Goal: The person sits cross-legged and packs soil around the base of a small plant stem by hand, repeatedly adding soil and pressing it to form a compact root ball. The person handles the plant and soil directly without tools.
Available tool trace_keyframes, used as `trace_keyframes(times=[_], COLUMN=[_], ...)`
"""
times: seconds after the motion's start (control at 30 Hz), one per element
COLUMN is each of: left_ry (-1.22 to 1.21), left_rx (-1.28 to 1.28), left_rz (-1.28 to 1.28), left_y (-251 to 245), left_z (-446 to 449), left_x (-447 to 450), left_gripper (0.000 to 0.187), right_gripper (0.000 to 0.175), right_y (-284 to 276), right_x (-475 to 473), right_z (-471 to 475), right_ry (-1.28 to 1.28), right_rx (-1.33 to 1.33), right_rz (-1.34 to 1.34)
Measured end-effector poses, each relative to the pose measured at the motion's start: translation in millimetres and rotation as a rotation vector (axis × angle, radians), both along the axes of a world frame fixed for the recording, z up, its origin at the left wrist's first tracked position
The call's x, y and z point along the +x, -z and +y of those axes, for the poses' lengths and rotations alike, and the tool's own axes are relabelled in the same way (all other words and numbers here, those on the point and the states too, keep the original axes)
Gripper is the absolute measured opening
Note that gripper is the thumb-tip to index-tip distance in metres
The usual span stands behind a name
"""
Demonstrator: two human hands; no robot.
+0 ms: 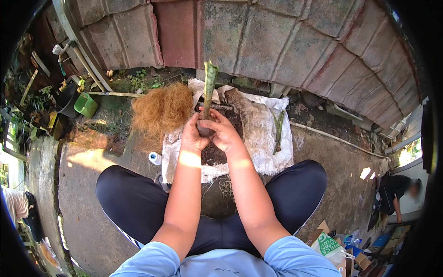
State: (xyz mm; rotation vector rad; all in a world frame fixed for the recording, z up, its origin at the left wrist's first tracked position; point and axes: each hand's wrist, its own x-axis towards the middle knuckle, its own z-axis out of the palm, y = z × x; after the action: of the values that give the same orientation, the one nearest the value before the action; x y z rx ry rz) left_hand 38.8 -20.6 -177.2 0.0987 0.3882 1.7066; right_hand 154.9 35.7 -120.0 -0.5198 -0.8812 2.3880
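Both of my hands are cupped around a dark ball of soil (205, 131) at the base of an upright snake plant cutting (210, 81). My left hand (192, 133) presses on the ball's left side, and my right hand (223, 130) wraps its right side with the thumb across the front. Below them lies a white woven sack (258, 138) with dark loose soil (214, 154) on it. More snake plant leaves (278, 133) rest on the sack's right part. A heap of brown coconut fibre (162, 107) sits to the left, and a spool of white thread (155, 158) stands nearby.
Overhanging roof tiles (263, 45) span the far side. A green bucket (86, 105) and a black pot (67, 100) stand at left. A thin pipe (339, 138) runs along the ground. Cardboard and bags (328, 247) lie at lower right. One person (392, 194) bends at right; another (17, 206) is at left.
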Motion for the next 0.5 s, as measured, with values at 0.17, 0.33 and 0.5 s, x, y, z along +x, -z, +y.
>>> trace_keyframes(times=[0.17,0.33,0.5], left_ry=[-0.116,-0.188,-0.324], left_rx=[-0.033,-0.052,-0.187], left_rz=[-0.182,-0.119,0.095], left_y=[-21,-18,-31], left_z=[11,13,14], left_x=[6,-2,18], left_gripper=[0.041,0.037,0.019], right_gripper=[0.054,0.051,0.042], right_y=[11,5,16], right_x=[-16,-23,-23], right_z=[-3,-10,-12], right_ry=[0.233,0.349,0.329], right_rx=[0.159,0.307,0.138], right_rz=[-0.04,-0.128,0.008])
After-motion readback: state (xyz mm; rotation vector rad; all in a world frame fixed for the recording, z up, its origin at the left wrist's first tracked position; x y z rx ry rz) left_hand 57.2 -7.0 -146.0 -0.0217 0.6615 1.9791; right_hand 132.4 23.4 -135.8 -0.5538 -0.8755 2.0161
